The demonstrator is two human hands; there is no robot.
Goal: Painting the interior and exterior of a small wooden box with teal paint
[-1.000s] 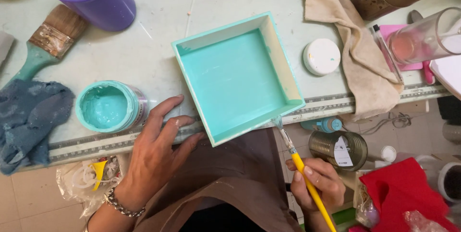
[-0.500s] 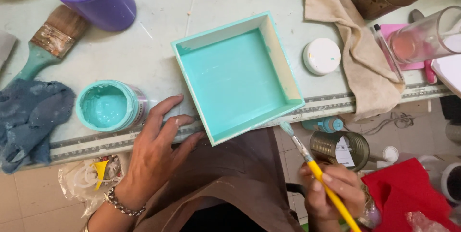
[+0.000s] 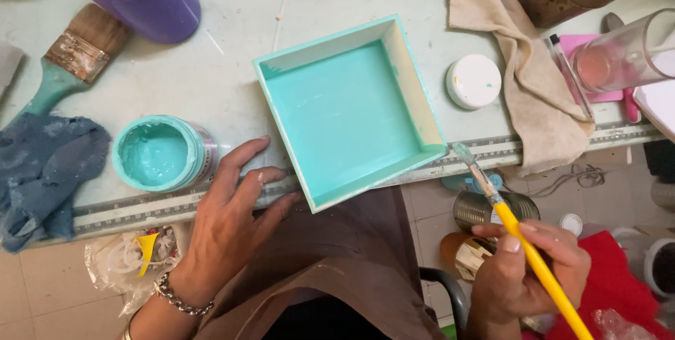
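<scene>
Left hand [image 3: 228, 220]: palm down, fingers spread and extended forward, wrist straight, forearm entering from the lower edge | Right hand [image 3: 524, 270]: lower right, held off the worktop edge, fingers curled in a pinch with thumb and index finger closed together, knuckles facing up, wrist bent slightly inward

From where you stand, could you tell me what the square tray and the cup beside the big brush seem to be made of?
The square tray looks like wood or board: thick flat walls, pale bare patches under wet-looking turquoise paint. The purple cup appears to be plastic: smooth, evenly coloured, slightly glossy wall. The big brush seems to have a painted wooden handle and a metal band.
</scene>
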